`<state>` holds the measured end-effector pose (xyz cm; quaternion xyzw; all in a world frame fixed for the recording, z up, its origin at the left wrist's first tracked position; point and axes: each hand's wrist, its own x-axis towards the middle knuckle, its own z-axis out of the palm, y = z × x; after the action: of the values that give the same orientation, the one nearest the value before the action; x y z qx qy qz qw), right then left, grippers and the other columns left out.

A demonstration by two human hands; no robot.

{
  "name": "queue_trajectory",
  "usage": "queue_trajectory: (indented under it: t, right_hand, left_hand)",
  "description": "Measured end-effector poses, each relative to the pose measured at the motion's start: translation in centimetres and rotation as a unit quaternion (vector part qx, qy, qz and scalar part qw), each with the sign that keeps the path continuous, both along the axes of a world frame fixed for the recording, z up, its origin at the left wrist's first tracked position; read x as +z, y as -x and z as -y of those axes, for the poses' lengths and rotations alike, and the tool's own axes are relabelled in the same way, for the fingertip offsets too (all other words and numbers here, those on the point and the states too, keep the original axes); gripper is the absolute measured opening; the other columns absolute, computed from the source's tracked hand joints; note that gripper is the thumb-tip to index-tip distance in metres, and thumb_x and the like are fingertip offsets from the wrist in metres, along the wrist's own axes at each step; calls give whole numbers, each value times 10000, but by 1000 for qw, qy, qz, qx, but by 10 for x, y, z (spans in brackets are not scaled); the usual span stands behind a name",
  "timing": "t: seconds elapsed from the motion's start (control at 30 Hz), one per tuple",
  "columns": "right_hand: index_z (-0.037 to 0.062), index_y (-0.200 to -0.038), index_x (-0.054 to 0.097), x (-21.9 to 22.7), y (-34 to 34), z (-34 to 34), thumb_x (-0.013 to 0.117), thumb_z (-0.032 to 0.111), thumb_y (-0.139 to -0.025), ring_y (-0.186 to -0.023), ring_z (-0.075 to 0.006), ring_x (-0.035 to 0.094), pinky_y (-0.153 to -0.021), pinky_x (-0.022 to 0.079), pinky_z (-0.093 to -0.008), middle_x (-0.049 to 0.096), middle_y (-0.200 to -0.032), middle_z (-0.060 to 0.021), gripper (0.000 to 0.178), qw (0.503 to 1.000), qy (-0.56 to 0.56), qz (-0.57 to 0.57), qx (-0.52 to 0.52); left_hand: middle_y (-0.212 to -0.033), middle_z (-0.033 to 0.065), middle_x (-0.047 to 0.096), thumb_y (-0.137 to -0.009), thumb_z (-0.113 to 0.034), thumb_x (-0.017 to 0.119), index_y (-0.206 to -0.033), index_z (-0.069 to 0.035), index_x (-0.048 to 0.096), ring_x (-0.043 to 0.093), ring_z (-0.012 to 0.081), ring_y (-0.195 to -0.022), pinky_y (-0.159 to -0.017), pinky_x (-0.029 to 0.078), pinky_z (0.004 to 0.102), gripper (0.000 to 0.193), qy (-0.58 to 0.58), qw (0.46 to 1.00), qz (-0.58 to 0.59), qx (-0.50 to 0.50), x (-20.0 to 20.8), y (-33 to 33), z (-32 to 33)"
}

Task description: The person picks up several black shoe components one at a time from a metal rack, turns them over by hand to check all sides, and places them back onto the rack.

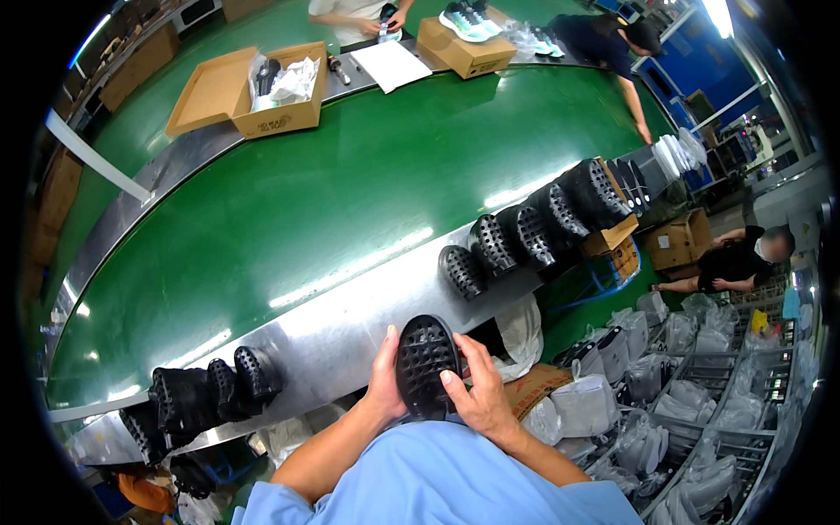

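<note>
In front of my body I hold a black shoe sole [425,363], rounded at its far end, its upward face covered with rows of knobs or holes. My left hand [385,376] grips its left edge, thumb pointing up along the side. On the opposite side, my right hand [478,385] wraps the edge with its thumb on the patterned face. Similar black soles [494,245] stand in a row along the steel ledge to the right. At the left end of that ledge are several more black soles [223,385], some stacked together.
Beyond the steel ledge [332,337] runs a green conveyor belt [289,210]. Across it are an open cardboard box [280,118], a white sheet [391,66], and sneakers [468,22] on a closed box. Co-workers stand across and at right. Bagged items [586,402] crowd racks at lower right.
</note>
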<state>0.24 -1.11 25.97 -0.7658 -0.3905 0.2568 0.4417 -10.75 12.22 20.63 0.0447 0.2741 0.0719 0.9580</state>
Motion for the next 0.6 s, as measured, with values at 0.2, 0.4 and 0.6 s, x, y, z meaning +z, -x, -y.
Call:
queue_trajectory:
  t: [0.2,0.4,0.6]
  right_hand:
    - [-47,-1399,535,-8,-69,12,731,201,-949,-1074,-242,620,-781,546,-306,569,-1339,-200,551,984,-61,47,-160]
    - [-42,-1425,510,-28,-237,17,758,296,-939,-1231,-405,552,-1075,450,-478,537,-1400,-256,642,887,47,278,-366]
    - [-18,-1372,559,-55,-283,6,755,338,-922,-1222,-424,551,-1052,459,-490,589,-1354,-226,606,863,115,396,-292]
  left_hand:
    - [-1191,179,723,-952,-391,634,-1301,-23,640,715,340,-1060,-953,585,514,507,-9,999,-15,-44,-3,5,-1]
    - [-1260,214,688,-902,-433,609,-1366,-5,601,686,366,-1124,-1007,556,522,631,-12,997,-31,-67,-12,5,0]
    - [-1265,213,688,-923,-435,594,-1362,-7,602,686,365,-1127,-1003,557,528,613,-38,997,-36,-64,-9,4,1]
